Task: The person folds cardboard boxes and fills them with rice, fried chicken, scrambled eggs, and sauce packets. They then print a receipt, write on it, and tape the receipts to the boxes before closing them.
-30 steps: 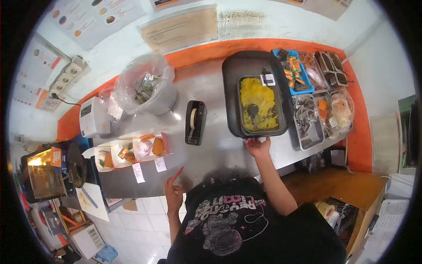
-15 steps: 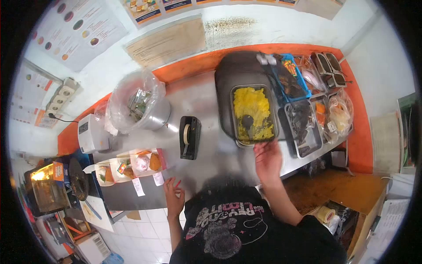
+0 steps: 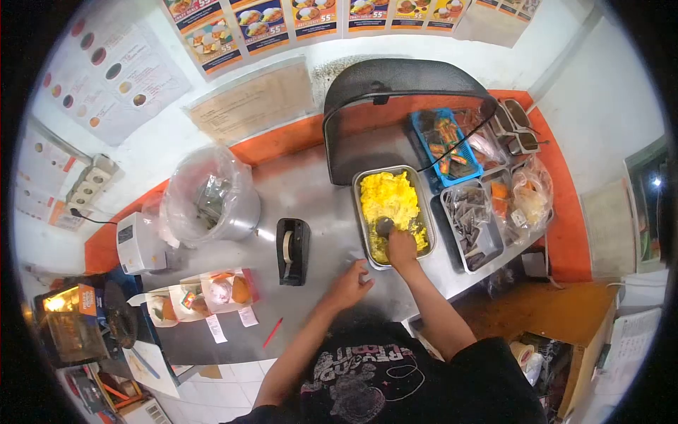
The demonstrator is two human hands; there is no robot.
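Observation:
My right hand (image 3: 402, 249) is closed on the handle of a dark-headed serving spoon (image 3: 384, 226), whose head rests in the yellow scrambled egg (image 3: 388, 196). The egg fills much of a metal tray (image 3: 431, 247). Left of the tray's near corner, my left hand (image 3: 349, 285) hovers over the counter with fingers apart and nothing in it. Behind the tray, a dark mesh food cover (image 3: 342, 152) stands tilted up on its edge. A red pen (image 3: 272, 332) lies on the counter, left of my left forearm.
A tape dispenser (image 3: 292, 258) stands mid-counter. At left are filled food boxes (image 3: 189, 300) with paper slips, a bag-lined bucket (image 3: 244, 212) and a white printer (image 3: 134, 244). To the right sit a blue basket (image 3: 472, 173), a tray of dark packets (image 3: 470, 215) and a plastic bag (image 3: 531, 191).
The mesh cover over the egg has been raised and tips back. My right hand has taken hold of the spoon. My left hand has let go of the red pen and moved right.

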